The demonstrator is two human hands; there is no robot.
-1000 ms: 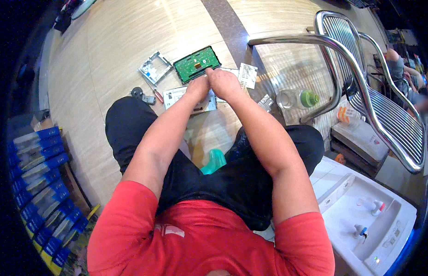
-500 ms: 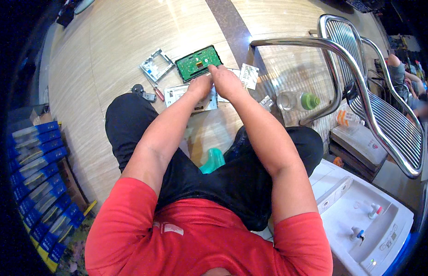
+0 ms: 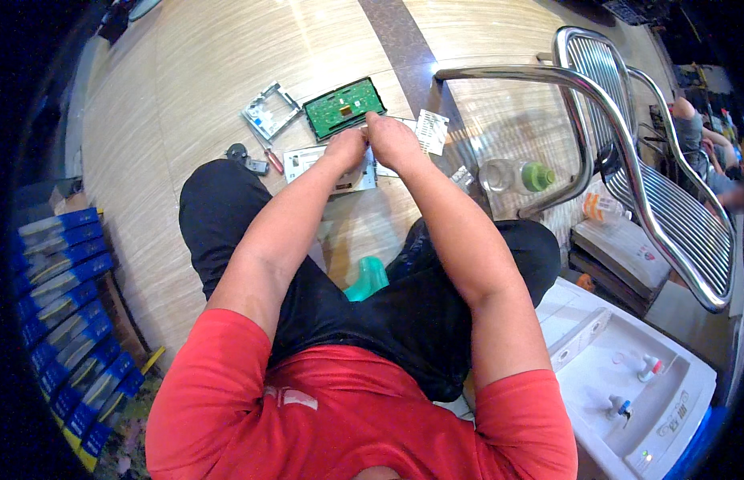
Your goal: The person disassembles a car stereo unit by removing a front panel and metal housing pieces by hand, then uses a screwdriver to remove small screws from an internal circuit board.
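Observation:
Both my arms reach forward to small electronic parts on the floor. My left hand (image 3: 346, 149) is closed, its fingertips meeting those of my right hand (image 3: 390, 142), which is closed too. Whatever they pinch between them is hidden by the fingers. Just beyond lies a green circuit board (image 3: 344, 108) in a black frame. Below my hands a white metal panel (image 3: 305, 158) lies flat, partly covered by my left hand. A perforated white plate (image 3: 432, 132) sits right of my right hand. An open metal bracket frame (image 3: 272, 112) rests at the left.
A screwdriver (image 3: 275, 163) and a dark round part with a grey block (image 3: 248, 158) lie near my left knee. On the right are a green-capped bottle (image 3: 536, 176), a steel-tube chair (image 3: 576, 76) and a white water dispenser (image 3: 620, 376). Blue boxes (image 3: 68, 272) stand left. Another person sits far right.
My hands stay together at almost the same spot, with only slight finger movement. The whole view has shifted a little; the parts on the floor lie as before.

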